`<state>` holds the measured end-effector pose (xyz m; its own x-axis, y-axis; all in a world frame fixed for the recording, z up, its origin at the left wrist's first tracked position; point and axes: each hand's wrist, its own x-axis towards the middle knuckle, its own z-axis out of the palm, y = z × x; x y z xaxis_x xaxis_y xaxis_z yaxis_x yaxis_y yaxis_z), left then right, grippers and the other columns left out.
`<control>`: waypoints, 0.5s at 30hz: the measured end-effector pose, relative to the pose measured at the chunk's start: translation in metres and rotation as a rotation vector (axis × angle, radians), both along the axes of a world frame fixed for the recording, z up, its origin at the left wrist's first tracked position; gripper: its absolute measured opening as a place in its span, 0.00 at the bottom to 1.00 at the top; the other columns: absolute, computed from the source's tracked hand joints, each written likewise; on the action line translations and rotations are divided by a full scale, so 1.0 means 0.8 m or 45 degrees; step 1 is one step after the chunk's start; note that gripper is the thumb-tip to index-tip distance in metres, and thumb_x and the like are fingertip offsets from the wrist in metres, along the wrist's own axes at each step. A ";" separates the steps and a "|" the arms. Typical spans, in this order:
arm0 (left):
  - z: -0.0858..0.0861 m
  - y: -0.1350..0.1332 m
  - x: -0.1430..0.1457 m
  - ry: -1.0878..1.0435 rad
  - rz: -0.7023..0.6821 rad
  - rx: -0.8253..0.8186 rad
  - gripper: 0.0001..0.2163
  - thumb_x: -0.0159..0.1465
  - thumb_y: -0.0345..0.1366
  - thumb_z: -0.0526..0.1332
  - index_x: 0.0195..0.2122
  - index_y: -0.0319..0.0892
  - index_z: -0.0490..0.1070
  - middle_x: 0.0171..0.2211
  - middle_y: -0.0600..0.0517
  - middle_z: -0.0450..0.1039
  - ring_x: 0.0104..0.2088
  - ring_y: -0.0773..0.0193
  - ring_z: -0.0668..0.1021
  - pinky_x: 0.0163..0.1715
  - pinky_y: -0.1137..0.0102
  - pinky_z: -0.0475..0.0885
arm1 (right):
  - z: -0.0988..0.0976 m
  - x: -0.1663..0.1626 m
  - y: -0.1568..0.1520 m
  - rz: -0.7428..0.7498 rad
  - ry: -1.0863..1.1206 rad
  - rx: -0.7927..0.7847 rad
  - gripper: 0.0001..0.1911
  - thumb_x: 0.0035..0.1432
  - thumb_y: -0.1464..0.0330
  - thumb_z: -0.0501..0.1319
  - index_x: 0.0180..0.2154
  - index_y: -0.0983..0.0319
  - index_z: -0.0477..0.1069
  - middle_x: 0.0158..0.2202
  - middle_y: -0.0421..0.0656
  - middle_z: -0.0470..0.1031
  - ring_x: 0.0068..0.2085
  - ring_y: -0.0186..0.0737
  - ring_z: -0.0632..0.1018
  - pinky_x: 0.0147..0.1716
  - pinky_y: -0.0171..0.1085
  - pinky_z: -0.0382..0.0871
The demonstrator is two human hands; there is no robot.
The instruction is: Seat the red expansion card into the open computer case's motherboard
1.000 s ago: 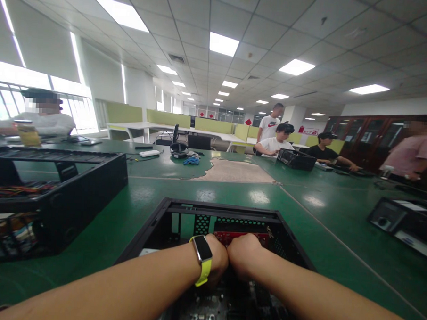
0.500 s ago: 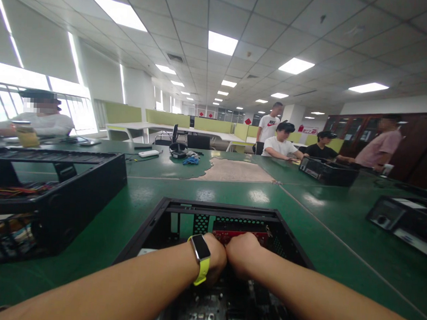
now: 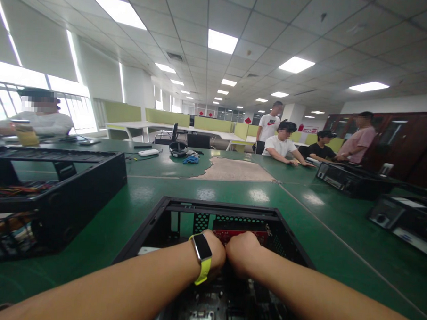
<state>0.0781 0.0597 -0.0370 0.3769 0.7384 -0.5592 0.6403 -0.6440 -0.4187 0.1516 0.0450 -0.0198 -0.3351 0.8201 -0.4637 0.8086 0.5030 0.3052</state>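
Observation:
An open black computer case (image 3: 218,208) lies on the green table in front of me. Inside it, near the far wall, stands a red circuit board (image 3: 227,234), which looks like an expansion card. My left hand (image 3: 214,249), wearing a watch with a yellow-green strap (image 3: 204,269) on its wrist, is bent down into the case. Against it, just in front of the red board, my right hand (image 3: 243,251) is curled closed. The fingers of both hands point downward and are mostly hidden, so whatever they grip does not show.
Another open black case (image 3: 88,183) with coloured cables stands on the left. Two more cases (image 3: 354,178) (image 3: 405,220) are on the right. A blue cloth-like item (image 3: 191,159) and a white device (image 3: 148,153) lie farther back. Several people are around the table.
My hands stay almost in place inside the case. At the back right, a computer case has shifted right, and the person in pink has moved left.

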 end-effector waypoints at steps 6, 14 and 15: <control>-0.010 0.002 -0.005 -0.072 0.070 0.048 0.09 0.46 0.35 0.65 0.30 0.48 0.77 0.29 0.48 0.76 0.37 0.52 0.76 0.39 0.59 0.69 | -0.002 0.000 0.000 -0.010 0.032 0.029 0.25 0.38 0.71 0.66 0.43 0.67 0.71 0.39 0.55 0.72 0.39 0.53 0.74 0.36 0.48 0.70; -0.002 0.004 -0.007 -0.228 0.023 -0.004 0.10 0.43 0.34 0.67 0.29 0.46 0.77 0.31 0.46 0.77 0.37 0.50 0.76 0.37 0.58 0.69 | -0.008 0.003 0.005 0.014 0.014 0.049 0.24 0.39 0.70 0.65 0.42 0.66 0.71 0.39 0.54 0.73 0.38 0.53 0.74 0.34 0.48 0.71; -0.008 0.007 -0.008 -0.230 0.038 0.006 0.09 0.42 0.34 0.67 0.28 0.47 0.77 0.30 0.47 0.77 0.36 0.51 0.76 0.37 0.59 0.69 | -0.008 0.003 0.004 0.021 0.012 0.045 0.24 0.39 0.70 0.65 0.42 0.66 0.71 0.39 0.54 0.73 0.38 0.53 0.74 0.34 0.49 0.71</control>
<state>0.0720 0.0650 -0.0430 0.4487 0.7532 -0.4811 0.7243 -0.6218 -0.2979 0.1539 0.0485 -0.0263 -0.3532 0.8301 -0.4315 0.8031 0.5055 0.3153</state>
